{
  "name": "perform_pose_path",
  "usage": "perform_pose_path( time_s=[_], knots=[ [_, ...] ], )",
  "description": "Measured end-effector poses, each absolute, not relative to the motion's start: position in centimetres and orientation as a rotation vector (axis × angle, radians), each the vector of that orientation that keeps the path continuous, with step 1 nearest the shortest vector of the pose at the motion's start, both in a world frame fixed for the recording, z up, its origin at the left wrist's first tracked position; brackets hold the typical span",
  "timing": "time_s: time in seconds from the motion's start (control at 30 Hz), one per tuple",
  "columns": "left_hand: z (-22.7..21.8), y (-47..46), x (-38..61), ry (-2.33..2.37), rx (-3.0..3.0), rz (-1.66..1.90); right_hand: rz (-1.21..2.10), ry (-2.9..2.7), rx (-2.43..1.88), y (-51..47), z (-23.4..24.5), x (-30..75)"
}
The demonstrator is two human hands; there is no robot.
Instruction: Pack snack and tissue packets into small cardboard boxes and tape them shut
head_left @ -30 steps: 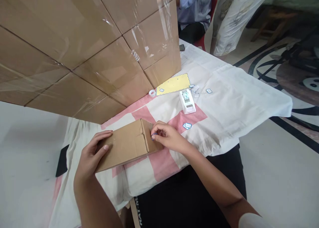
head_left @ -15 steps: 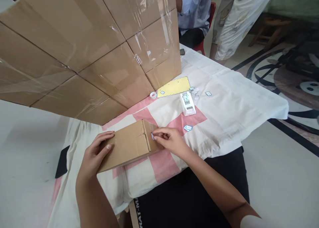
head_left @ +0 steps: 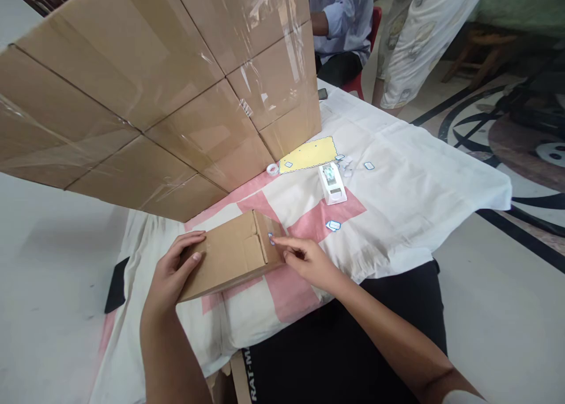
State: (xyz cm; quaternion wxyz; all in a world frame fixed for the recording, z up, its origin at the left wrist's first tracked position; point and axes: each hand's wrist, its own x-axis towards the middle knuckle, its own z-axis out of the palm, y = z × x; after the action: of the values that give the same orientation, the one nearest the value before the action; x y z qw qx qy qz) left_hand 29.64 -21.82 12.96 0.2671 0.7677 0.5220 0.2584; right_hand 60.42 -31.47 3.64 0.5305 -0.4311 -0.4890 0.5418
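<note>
A small brown cardboard box (head_left: 227, 254) lies tilted on the cloth in front of me. My left hand (head_left: 174, 269) grips its left end, thumb on the top face and fingers over the far edge. A small white sticker with a blue border (head_left: 271, 239) is on the box's right end face, partly covered by a fingertip. My right hand (head_left: 309, 261) presses the sticker with an outstretched index finger; the thumb is apart below and the other fingers are curled. A white label dispenser (head_left: 332, 184) with a lit-looking window stands beyond the right hand.
A tall wall of taped cardboard (head_left: 176, 98) stands at the back left. Near it lie a tape roll (head_left: 272, 169) and a yellow sheet (head_left: 308, 154). Loose stickers (head_left: 333, 226) are scattered on the white-and-pink cloth (head_left: 397, 174). Two people are beyond the table.
My right hand has gone from pinching the sticker at the box's end face to pressing it there with the index finger. My left hand still holds the box.
</note>
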Motion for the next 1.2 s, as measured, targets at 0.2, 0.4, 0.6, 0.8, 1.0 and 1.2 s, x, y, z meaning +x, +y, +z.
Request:
perform_pose_path(
  time_s=[0.2, 0.4, 0.6, 0.8, 1.0, 1.2],
  knots=[
    [12.9, -21.8, 29.7, 1.421, 2.042, 0.698, 1.287, -1.06, -1.059, -31.5, 3.6, 59.9],
    [13.0, -21.9, 30.0, 1.424, 2.041, 0.703, 1.355, -1.066, -0.978, -31.5, 2.6, 58.9],
    [13.0, -21.9, 29.6, 1.397, 2.114, 0.662, 1.412, -1.148, -0.978, -31.8, 2.9, 59.4],
    [13.0, -21.9, 29.4, 1.369, 2.13, 0.646, 1.538, -1.104, -0.931, -31.3, 2.9, 59.9],
    [12.8, -21.9, 29.5, 1.363, 2.098, 0.676, 1.376, -1.173, -1.041, -31.9, 3.2, 59.8],
    [12.8, -21.9, 29.4, 1.38, 2.101, 0.681, 1.263, -1.164, -1.062, -32.7, 3.7, 59.4]
  ],
)
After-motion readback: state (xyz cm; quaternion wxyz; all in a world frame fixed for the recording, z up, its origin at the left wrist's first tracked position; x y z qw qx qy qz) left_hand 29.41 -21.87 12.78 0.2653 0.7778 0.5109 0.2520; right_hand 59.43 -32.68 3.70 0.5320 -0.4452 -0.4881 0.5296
